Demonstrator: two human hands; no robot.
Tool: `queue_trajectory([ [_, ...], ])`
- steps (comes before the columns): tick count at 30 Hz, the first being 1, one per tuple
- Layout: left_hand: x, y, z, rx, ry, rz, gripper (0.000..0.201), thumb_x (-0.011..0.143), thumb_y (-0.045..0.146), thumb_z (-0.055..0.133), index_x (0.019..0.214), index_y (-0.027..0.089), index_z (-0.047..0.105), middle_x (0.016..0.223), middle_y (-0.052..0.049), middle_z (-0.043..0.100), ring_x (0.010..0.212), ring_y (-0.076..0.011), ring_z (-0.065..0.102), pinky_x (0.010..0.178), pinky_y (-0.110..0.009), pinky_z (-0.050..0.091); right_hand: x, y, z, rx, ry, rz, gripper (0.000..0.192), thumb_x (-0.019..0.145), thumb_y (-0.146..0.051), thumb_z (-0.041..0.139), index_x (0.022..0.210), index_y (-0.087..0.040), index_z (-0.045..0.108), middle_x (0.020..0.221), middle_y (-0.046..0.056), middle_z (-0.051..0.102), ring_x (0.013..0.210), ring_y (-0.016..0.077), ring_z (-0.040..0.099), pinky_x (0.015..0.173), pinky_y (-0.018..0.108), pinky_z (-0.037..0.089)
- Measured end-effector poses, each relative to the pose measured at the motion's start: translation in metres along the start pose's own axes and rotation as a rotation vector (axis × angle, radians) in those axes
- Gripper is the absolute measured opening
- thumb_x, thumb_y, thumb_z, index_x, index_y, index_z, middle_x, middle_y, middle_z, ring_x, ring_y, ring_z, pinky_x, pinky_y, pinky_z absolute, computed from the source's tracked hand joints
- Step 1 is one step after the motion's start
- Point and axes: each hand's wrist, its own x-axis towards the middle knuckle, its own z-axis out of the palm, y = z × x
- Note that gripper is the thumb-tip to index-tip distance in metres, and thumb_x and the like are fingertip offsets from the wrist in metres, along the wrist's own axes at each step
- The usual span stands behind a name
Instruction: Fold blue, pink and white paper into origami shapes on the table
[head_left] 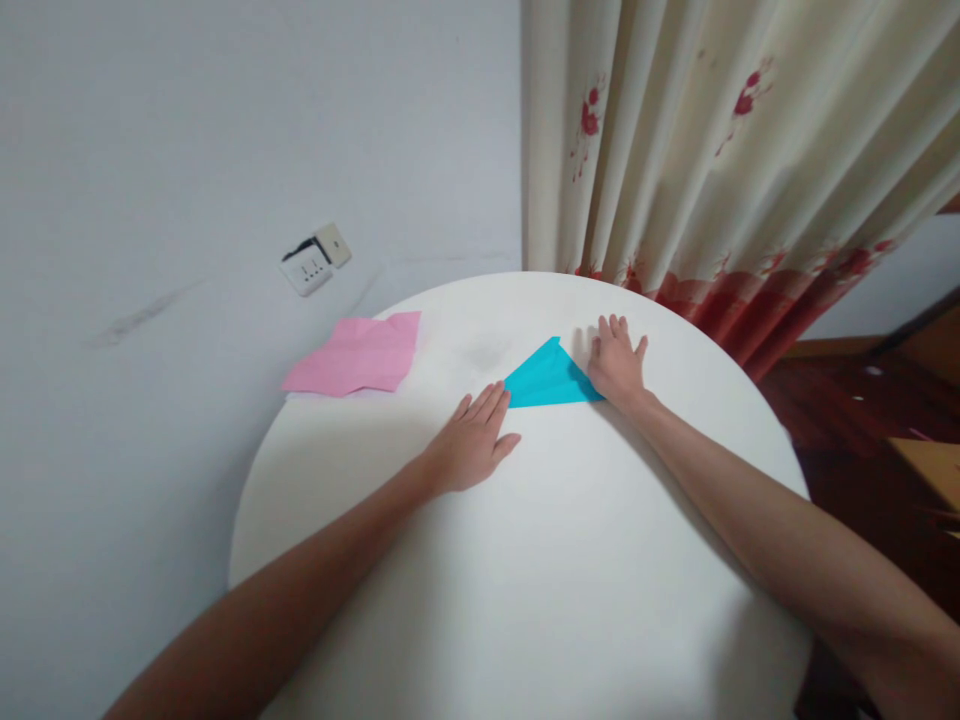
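Note:
A blue sheet of paper (551, 378), folded into a triangle, lies on the round white table (525, 580) with its point toward the far side. My left hand (472, 440) rests flat at the triangle's left corner, fingertips touching it, thumb spread apart. Over the right corner lies my right hand (616, 365), its fingers stretched out and pointing away from me; its palm side hides that corner. Neither hand grasps anything.
A creased pink sheet of paper (360, 355) lies at the table's far left edge. Behind stands a pale wall with a socket (307, 268). A cream curtain with red flowers (675, 150) hangs behind the table at the right.

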Motion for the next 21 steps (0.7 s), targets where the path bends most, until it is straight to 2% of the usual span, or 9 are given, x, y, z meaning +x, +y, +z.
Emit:
queue_trajectory([
  [2,0.0,0.0,-0.001,0.002,-0.004,0.001,0.065,0.103,0.049,0.029,0.154,0.008,0.027,0.162,-0.021,0.023,0.151,-0.0306,0.02,0.118,-0.052,0.025,-0.01,-0.018,-0.007,0.021,0.058,-0.141,0.055,0.1,-0.021,0.02,0.154,-0.011,0.029,0.163,0.016,0.025,0.152,0.0285,0.012,0.118,0.064,0.008],
  [3,0.0,0.0,-0.001,0.002,-0.004,0.003,0.065,0.103,0.049,0.029,0.154,0.008,0.027,0.162,-0.021,0.024,0.151,-0.0305,0.02,0.118,-0.052,0.025,-0.017,-0.028,-0.01,0.025,0.039,-0.217,0.055,0.1,-0.02,0.021,0.154,-0.011,0.029,0.163,0.014,0.024,0.153,0.027,0.012,0.119,0.061,0.007],
  [6,0.001,0.0,-0.002,0.001,0.003,0.013,0.065,0.103,0.049,0.03,0.153,0.008,0.027,0.161,-0.021,0.026,0.151,-0.0301,0.021,0.118,-0.053,0.025,-0.041,-0.054,-0.011,0.035,-0.12,-0.465,0.057,0.098,-0.017,0.026,0.153,-0.009,0.032,0.163,0.013,0.026,0.153,0.0236,0.012,0.122,0.051,0.01],
  [8,0.001,-0.001,-0.001,0.0,0.003,0.019,0.066,0.102,0.049,0.03,0.154,0.007,0.026,0.161,-0.021,0.026,0.151,-0.03,0.021,0.119,-0.054,0.024,-0.052,-0.063,-0.005,0.038,-0.229,-0.551,0.057,0.097,-0.016,0.027,0.153,-0.006,0.031,0.163,0.014,0.025,0.152,0.0239,0.013,0.123,0.05,0.012],
  [12,0.001,-0.003,0.001,-0.005,0.002,0.029,0.067,0.102,0.049,0.032,0.154,0.007,0.025,0.162,-0.021,0.024,0.151,-0.0294,0.02,0.119,-0.053,0.023,-0.06,-0.064,0.009,0.016,-0.367,-0.523,0.056,0.101,-0.027,0.026,0.153,-0.005,0.032,0.161,0.015,0.028,0.151,0.0267,0.019,0.121,0.052,0.018],
  [16,0.001,-0.005,0.002,-0.013,0.002,0.032,0.067,0.102,0.05,0.033,0.154,0.009,0.025,0.162,-0.021,0.024,0.151,-0.0292,0.02,0.119,-0.053,0.023,-0.059,-0.062,0.012,-0.028,-0.371,-0.458,0.059,0.102,-0.036,0.025,0.153,-0.008,0.033,0.162,0.015,0.026,0.151,0.0282,0.019,0.12,0.055,0.017],
  [21,0.001,-0.005,0.001,-0.021,0.001,0.032,0.067,0.102,0.049,0.033,0.154,0.008,0.025,0.162,-0.021,0.024,0.151,-0.0293,0.019,0.119,-0.053,0.023,-0.056,-0.061,0.01,-0.057,-0.358,-0.355,0.059,0.1,-0.028,0.029,0.156,-0.011,0.028,0.163,0.016,0.024,0.151,0.0307,0.018,0.12,0.058,0.017],
])
